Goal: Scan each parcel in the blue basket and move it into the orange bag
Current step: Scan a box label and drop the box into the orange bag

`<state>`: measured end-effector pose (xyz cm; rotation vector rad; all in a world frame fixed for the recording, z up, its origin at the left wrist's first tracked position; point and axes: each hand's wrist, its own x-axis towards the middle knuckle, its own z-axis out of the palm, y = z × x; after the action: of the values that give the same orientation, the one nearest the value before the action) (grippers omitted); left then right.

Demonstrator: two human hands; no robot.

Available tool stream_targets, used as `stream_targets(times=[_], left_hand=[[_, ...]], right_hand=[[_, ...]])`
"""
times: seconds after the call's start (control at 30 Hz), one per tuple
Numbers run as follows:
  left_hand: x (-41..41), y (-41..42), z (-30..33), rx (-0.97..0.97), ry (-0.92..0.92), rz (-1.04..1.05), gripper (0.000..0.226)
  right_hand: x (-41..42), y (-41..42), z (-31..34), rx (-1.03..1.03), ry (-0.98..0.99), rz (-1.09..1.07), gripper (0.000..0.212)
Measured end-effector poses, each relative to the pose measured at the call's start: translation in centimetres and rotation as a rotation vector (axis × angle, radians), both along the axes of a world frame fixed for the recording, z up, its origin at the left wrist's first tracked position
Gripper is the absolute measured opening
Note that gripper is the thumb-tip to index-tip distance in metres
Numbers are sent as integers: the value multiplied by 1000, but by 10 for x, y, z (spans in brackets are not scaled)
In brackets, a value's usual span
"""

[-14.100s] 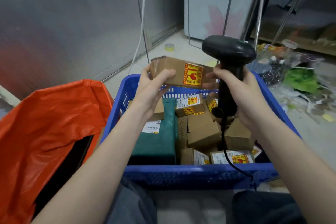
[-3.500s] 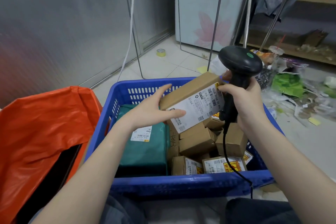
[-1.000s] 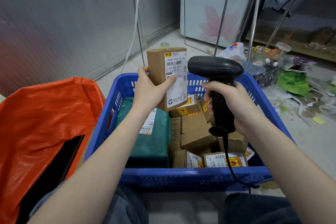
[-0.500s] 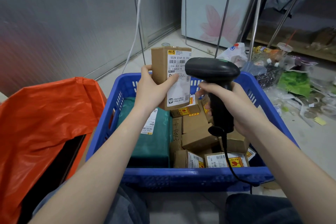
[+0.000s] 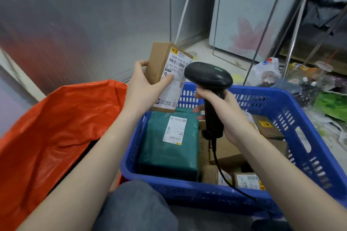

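Two hands work over a pale tiled floor (image 5: 199,52): left hand (image 5: 142,86) holds a parcel (image 5: 165,73) labelled "502B G164-00", right hand (image 5: 223,110) grips the scanner (image 5: 208,76).

Left hand (image 5: 142,88) raised above the blue basket (image 5: 293,110), thumb and fingers pinching; right hand (image 5: 227,116) beside it, fist-curled.

Dim, soft light; blurred, warped edges

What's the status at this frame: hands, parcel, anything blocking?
Left hand grips cardboard parcel, label facing scanner. Right hand holds scanner. Parcel above blue basket, not yet in orange bag. Nothing blocking.
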<state>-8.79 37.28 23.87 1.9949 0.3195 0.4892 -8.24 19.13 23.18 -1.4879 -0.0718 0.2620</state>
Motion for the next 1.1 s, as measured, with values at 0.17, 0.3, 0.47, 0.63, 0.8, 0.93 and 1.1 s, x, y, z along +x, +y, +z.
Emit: stream_targets(times=[0.17, 0.3, 0.47, 0.63, 0.8, 0.93, 1.1], left_hand=[[-21, 74, -17, 27, 59, 169, 63], [-36, 128, -49, 30, 158, 277, 65], [-49, 181, -95, 51, 323, 423, 78], [-54, 221, -144, 69, 487, 541, 69], [-54, 237, -183, 25, 535, 503, 67], [-58, 234, -199, -45, 507, 409, 66], [-57, 224, -185, -54, 404, 345, 57]], right_hand=[[6, 77, -13, -24, 30, 120, 19], [10, 135, -33, -73, 54, 219, 16], [13, 193, -62, -85, 160, 338, 20], [15, 240, -97, -132, 218, 419, 12], [17, 270, -126, -162, 274, 437, 10], [17, 278, -137, -125, 339, 404, 15], [17, 271, -133, -129, 351, 415, 21]])
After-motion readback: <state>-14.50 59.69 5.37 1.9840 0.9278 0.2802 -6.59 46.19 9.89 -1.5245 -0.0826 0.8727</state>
